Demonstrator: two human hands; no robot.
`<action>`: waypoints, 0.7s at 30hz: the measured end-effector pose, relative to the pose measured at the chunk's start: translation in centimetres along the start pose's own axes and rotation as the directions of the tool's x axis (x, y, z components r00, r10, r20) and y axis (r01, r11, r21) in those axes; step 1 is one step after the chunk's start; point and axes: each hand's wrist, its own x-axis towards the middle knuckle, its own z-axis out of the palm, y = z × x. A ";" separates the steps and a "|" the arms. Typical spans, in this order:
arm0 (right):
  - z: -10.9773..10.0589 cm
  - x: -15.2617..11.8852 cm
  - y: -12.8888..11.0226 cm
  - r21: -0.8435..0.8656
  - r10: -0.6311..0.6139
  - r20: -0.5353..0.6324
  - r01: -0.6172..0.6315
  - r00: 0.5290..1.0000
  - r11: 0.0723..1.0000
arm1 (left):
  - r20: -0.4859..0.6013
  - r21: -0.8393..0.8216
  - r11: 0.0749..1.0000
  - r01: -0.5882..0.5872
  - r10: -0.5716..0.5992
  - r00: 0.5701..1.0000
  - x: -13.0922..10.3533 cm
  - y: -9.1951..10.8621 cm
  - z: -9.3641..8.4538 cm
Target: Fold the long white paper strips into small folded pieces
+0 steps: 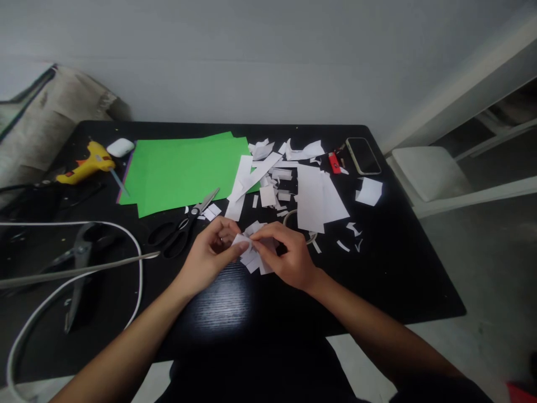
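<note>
My left hand (218,246) pinches a small piece of white paper (242,240) between thumb and fingers. Closed from the other side, my right hand (289,254) has its fingertips at the same paper's edge. Below both hands lies a cluster of white paper pieces (252,263), partly covered by the fingers. Black-handled scissors (180,226) rest left of my left hand, blades pointing away. A roll of tape (311,239) shows just beyond my right hand, half under white sheets (311,198).
Green sheets (184,173) and paper scraps (277,179) cover the far side of the black table (377,280). A yellow glue gun (94,162), larger scissors (81,252) and a white cable (140,280) lie left. A phone (363,157) and red lighter (334,163) are right.
</note>
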 end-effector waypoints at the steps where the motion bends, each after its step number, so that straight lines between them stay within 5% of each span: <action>1: 0.0 0.0 0.0 -0.009 0.000 0.000 0.000 1.000 1.000 | -0.001 0.005 1.000 -0.011 0.011 1.000 0.0 0.1 0.1; 9: 0.1 0.0 0.0 -0.071 -0.051 -0.014 0.050 0.999 0.996 | -0.080 0.173 0.972 -0.161 0.176 0.981 -0.2 -0.2 0.4; 15: 0.1 -0.1 -0.3 -0.115 -0.010 -0.078 0.001 0.997 0.993 | -0.120 0.456 0.844 -0.282 0.373 0.920 -0.8 -0.8 0.0; 21: 0.1 -0.1 -0.9 -0.069 0.033 -0.048 -0.036 0.998 0.997 | -0.080 0.405 0.822 -0.400 0.468 0.880 -0.9 -0.6 -0.2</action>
